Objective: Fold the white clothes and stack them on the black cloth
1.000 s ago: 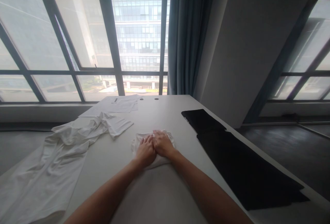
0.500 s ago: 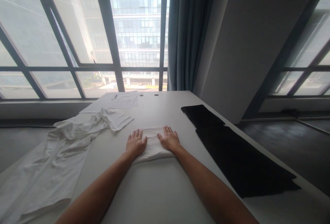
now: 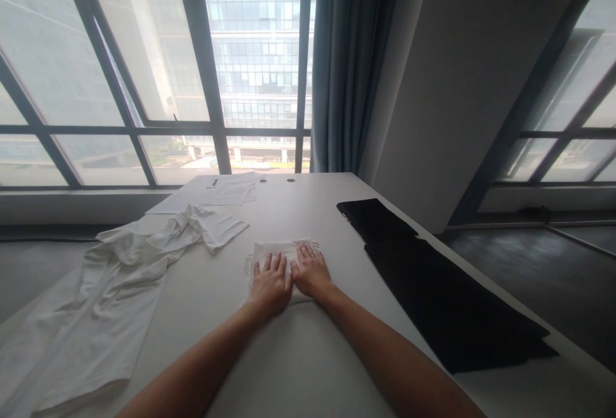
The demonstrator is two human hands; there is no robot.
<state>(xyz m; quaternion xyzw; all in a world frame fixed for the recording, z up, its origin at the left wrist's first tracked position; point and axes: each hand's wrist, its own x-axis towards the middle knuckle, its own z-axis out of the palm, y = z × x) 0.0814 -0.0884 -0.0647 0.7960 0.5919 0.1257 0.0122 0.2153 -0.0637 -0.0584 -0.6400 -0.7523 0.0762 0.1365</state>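
Observation:
A folded white cloth bundle (image 3: 262, 251), which looks like a garment, lies on the white table (image 3: 269, 366) in front of me. My left hand (image 3: 272, 282) rests flat on its lower left part, fingers stretched forward. Close beside it, my right hand (image 3: 310, 269) presses flat on the right part, its fingers also extended. The two thumbs almost meet over the middle of the cloth. Much of the bundle is hidden under my palms.
Left of my hands, a crumpled white shirt (image 3: 129, 289) hangs over the table's edge. Black folded fabric pieces (image 3: 447, 309) lie along the right side. Papers (image 3: 216, 190) lie at the far left corner, near two round table holes. Windows and a curtain (image 3: 346, 71) stand behind.
My left hand has moved right, close to my right hand. The white cloth looks narrower and more compactly folded. The shirt and black fabric remain as they were.

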